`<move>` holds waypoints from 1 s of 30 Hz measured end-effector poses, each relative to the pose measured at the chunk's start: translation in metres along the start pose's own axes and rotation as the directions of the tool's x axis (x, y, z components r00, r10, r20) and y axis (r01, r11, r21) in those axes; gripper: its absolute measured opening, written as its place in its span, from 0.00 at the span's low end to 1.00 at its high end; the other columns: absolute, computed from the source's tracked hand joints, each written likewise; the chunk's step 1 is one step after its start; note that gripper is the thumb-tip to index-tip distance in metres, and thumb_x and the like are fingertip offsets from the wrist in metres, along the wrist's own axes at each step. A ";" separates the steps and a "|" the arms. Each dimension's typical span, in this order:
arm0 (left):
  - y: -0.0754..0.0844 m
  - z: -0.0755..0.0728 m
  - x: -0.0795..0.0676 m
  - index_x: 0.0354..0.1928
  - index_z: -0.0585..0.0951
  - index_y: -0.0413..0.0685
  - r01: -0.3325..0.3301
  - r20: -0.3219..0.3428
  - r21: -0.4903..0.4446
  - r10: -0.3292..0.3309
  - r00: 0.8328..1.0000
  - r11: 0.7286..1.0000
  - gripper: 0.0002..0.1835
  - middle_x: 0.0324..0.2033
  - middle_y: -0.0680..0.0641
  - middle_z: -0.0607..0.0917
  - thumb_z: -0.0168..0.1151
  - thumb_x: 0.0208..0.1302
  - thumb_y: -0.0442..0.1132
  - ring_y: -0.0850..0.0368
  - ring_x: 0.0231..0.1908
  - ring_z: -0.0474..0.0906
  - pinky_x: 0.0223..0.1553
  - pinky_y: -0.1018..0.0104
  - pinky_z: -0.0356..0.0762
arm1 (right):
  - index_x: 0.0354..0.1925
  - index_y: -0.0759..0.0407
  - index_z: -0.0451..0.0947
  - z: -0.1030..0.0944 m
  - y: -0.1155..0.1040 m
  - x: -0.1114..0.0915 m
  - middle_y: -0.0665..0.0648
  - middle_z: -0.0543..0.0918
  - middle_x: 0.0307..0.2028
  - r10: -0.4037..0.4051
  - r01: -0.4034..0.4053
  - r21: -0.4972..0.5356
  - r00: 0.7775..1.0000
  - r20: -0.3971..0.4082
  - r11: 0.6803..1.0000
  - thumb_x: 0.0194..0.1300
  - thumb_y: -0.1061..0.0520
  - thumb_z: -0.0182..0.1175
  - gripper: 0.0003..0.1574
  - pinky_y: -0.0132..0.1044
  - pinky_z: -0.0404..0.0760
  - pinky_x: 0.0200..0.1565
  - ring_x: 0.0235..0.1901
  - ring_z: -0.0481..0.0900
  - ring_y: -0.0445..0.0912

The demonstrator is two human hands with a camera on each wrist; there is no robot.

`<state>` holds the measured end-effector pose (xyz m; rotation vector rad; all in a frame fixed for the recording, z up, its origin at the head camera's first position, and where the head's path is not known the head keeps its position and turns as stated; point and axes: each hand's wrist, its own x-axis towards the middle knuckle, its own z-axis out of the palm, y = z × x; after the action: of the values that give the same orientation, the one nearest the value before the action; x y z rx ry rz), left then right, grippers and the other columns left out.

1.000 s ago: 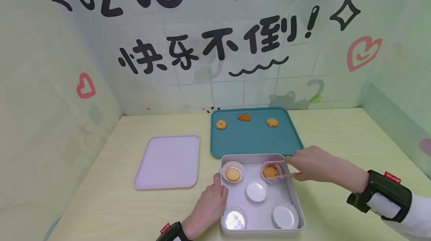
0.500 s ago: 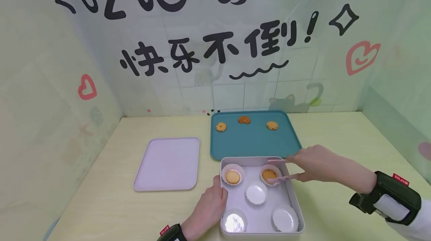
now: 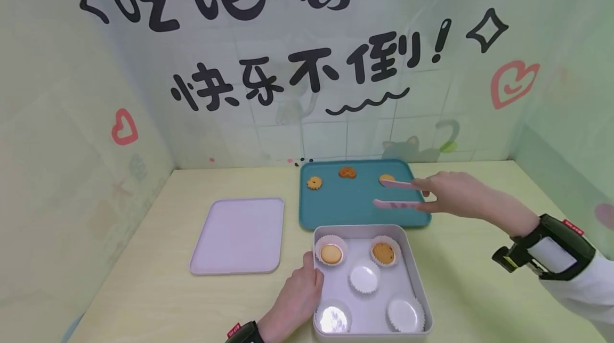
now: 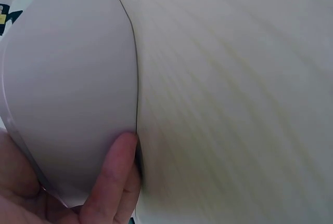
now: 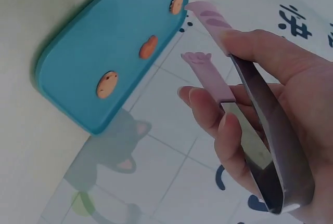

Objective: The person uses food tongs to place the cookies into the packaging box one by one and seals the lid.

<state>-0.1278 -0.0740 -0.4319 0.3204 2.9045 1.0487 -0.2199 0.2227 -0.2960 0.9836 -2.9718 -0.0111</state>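
My right hand [image 3: 458, 194] holds metal tongs [image 5: 281, 146] with pink paw-shaped tips over the right part of the teal tray [image 3: 336, 207]. The tips stand apart with nothing between them. One tip partly covers a round cookie [image 3: 385, 177] in the head view. A pretzel-shaped cookie [image 3: 347, 172] and a flower-shaped cookie [image 3: 314, 182] lie farther left on that tray. My left hand [image 3: 298, 287] grips the left wall of a lilac box [image 3: 420, 279]. In its back corners, paper cups hold a pale cookie [image 3: 331, 254] and a browner cookie [image 3: 383, 253].
Three white paper cups without cookies, including the middle cup [image 3: 364, 277], stand in the box. A flat lilac tray [image 3: 237, 236] lies to the left on the pale wooden table [image 3: 144, 279]. Behind the teal tray rises a printed wall [image 3: 268, 135].
The tongs have let go of the browner cookie, which stays in the back right cup. My right hand has moved away and up over the teal tray. The left hand stays at the box.
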 end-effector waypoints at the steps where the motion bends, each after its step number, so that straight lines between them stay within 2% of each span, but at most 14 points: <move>1: 0.000 0.000 0.000 0.51 0.63 0.32 0.003 0.002 0.000 -0.003 1.000 1.000 0.15 0.19 0.38 0.76 0.42 0.68 0.36 0.45 0.20 0.76 0.19 0.53 0.68 | 0.33 0.54 0.75 0.002 0.004 0.004 0.50 0.80 0.26 0.006 -0.006 0.009 1.000 0.003 1.000 0.52 0.49 0.67 0.14 0.33 0.67 0.19 0.18 0.68 0.38; 5: -0.001 0.001 0.000 0.51 0.63 0.32 0.004 0.006 -0.003 -0.004 1.000 1.000 0.15 0.20 0.38 0.77 0.42 0.68 0.36 0.45 0.20 0.76 0.19 0.54 0.68 | 0.30 0.54 0.74 0.013 0.021 0.019 0.50 0.80 0.25 0.032 -0.033 0.033 0.999 0.021 0.999 0.54 0.49 0.65 0.12 0.34 0.68 0.20 0.18 0.68 0.39; 12: -0.002 0.001 0.000 0.52 0.63 0.32 0.011 0.020 -0.004 -0.011 1.000 1.000 0.16 0.20 0.38 0.77 0.41 0.69 0.37 0.47 0.21 0.76 0.20 0.54 0.68 | 0.31 0.57 0.74 0.029 0.048 0.041 0.50 0.77 0.22 0.100 -0.118 0.136 0.986 0.136 0.984 0.60 0.50 0.61 0.11 0.34 0.71 0.21 0.18 0.72 0.39; 18: -0.001 0.001 0.000 0.52 0.63 0.32 0.019 0.017 -0.002 -0.019 1.000 1.000 0.16 0.21 0.37 0.77 0.42 0.68 0.37 0.45 0.21 0.76 0.21 0.53 0.69 | 0.28 0.58 0.73 0.041 0.067 0.054 0.51 0.75 0.19 0.120 -0.159 0.199 0.974 0.194 0.967 0.61 0.51 0.60 0.12 0.34 0.71 0.20 0.15 0.72 0.41; 25: -0.001 0.000 0.001 0.53 0.63 0.32 0.031 0.031 -0.004 -0.031 0.999 1.000 0.17 0.22 0.37 0.77 0.42 0.69 0.37 0.44 0.23 0.77 0.22 0.53 0.69 | 0.32 0.64 0.77 0.049 0.080 0.066 0.53 0.77 0.21 0.160 -0.220 0.234 0.955 0.251 0.947 0.63 0.51 0.58 0.15 0.36 0.75 0.20 0.16 0.74 0.43; 30: -0.001 0.000 0.001 0.53 0.63 0.32 0.032 0.026 -0.008 -0.032 0.999 0.999 0.16 0.22 0.37 0.77 0.42 0.68 0.37 0.44 0.22 0.76 0.21 0.53 0.69 | 0.32 0.66 0.77 0.052 0.082 0.070 0.55 0.78 0.20 0.166 -0.233 0.261 0.952 0.256 0.937 0.63 0.53 0.58 0.15 0.37 0.75 0.21 0.16 0.76 0.45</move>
<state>-0.1289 -0.0748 -0.4322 0.2847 2.8713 1.0438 -0.3259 0.2470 -0.3463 0.7336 -3.3456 0.3439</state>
